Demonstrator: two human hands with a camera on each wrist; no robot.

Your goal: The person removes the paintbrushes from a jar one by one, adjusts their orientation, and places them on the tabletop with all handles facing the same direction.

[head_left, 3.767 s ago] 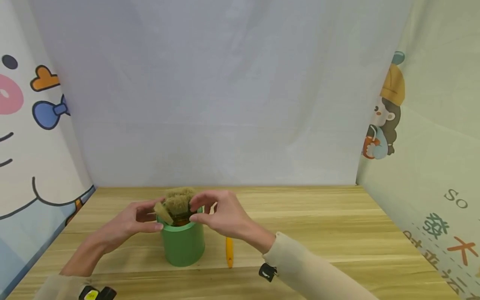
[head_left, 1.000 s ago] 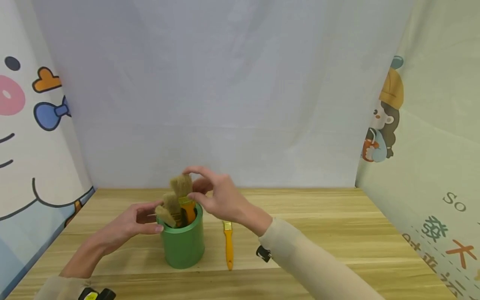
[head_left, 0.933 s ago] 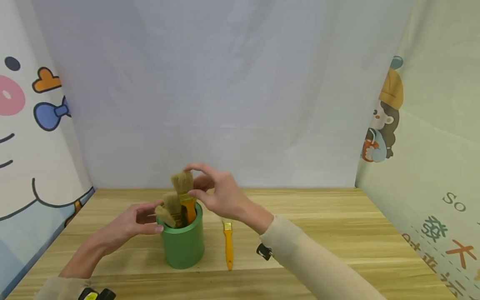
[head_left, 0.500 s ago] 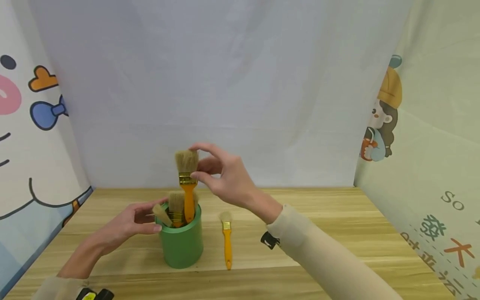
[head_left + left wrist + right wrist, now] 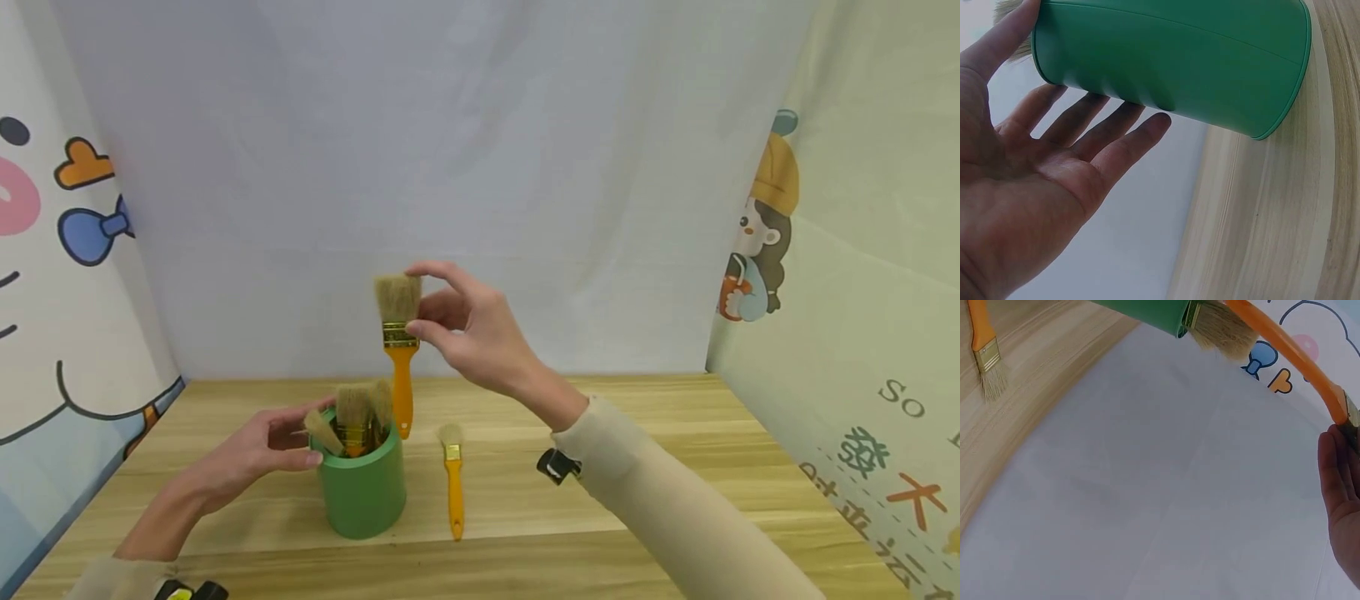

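Lifted clear since half a second ago, the paintbrush now hangs with its orange handle tip just above the rim of the green cup, where before that tip was inside; it has also drifted a little right. Its bristles point up and the handle hangs nearly upright. The right hand pinches it at the brass ferrule between thumb and fingers, so that grip is grasping the paintbrush. The left hand stays at the cup's left side, its grip released, fingers straight and lying along the green wall, thumb by the rim. Three more brushes stand in the cup, bristles up. The cup sits on the wooden counter, toward the near left. Just right of it a small brush lies flat on the counter, bristles toward the far side
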